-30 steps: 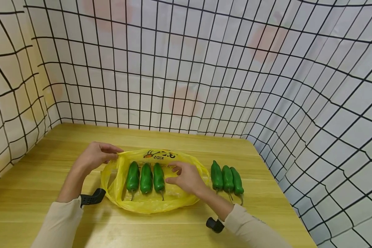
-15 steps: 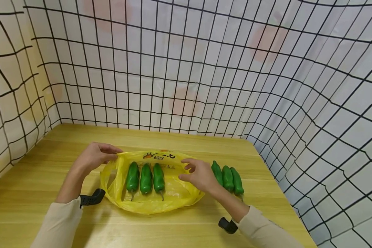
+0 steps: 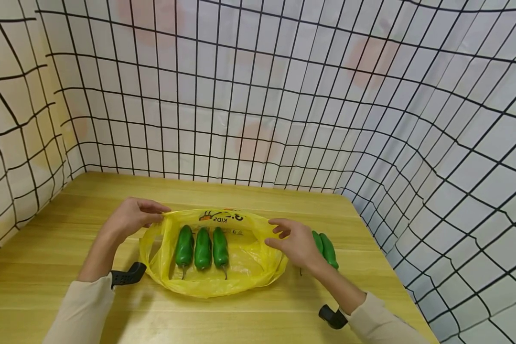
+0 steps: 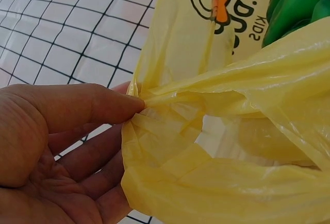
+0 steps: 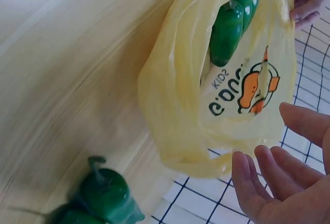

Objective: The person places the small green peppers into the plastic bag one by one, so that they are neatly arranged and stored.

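Note:
A yellow plastic bag [image 3: 199, 289] lies spread with its mouth wide, printed with a cartoon and lettering. Inside it, three green peppers [image 3: 203, 248] sit side by side, stems toward me. My left hand [image 3: 131, 219] pinches the bag's left edge between thumb and fingers; the left wrist view shows the gathered plastic [image 4: 165, 131] at the fingertips. At the bag's right end hovers my right hand [image 3: 295, 242], fingers apart and holding nothing. More green peppers [image 3: 329, 251] lie on the table to its right, partly hidden behind this hand; the right wrist view shows them blurred.
A light wooden table [image 3: 198, 320] carries everything. White walls [image 3: 241, 95] with a black grid enclose the back and sides. Each wrist wears a black camera mount, such as the right mount [image 3: 333, 317].
My right hand has drawn back from beside the peppers in the bag, moving right to the bag's right end. It now covers part of the loose peppers. The left hand stays in place.

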Demonstrator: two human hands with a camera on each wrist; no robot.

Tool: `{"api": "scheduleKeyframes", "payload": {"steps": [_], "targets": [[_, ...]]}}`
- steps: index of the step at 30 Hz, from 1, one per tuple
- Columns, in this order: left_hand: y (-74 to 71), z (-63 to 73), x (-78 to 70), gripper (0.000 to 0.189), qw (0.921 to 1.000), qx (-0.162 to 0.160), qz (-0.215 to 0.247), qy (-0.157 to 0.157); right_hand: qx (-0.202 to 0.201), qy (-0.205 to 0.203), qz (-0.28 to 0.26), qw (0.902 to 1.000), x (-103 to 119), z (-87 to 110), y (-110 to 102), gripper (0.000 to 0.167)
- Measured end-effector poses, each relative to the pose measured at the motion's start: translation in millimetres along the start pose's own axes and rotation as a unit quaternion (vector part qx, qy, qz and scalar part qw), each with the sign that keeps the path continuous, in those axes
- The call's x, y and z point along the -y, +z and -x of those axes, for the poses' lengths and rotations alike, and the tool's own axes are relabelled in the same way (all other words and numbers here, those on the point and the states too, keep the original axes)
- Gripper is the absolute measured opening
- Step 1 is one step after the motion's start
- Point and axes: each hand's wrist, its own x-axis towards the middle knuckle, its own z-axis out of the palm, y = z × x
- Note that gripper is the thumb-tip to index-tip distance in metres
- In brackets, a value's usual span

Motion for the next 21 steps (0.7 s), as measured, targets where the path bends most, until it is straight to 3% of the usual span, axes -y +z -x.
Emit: {"api": "scheduleKeyframes", "payload": {"steps": [8,21], "targets": [[0.3,-0.2,-0.3,0.032,1.0000,0.001,0.001,-0.003,-0.020,-0.002,0.008,0.9998,-14,4.3,-15,0.046],[2.0,0.2,-1.2,0.031,0.9999,0.002,0.007,-0.008,-0.038,0.033,0.019,0.9986,-43,8.4,-33,0.045]]}}
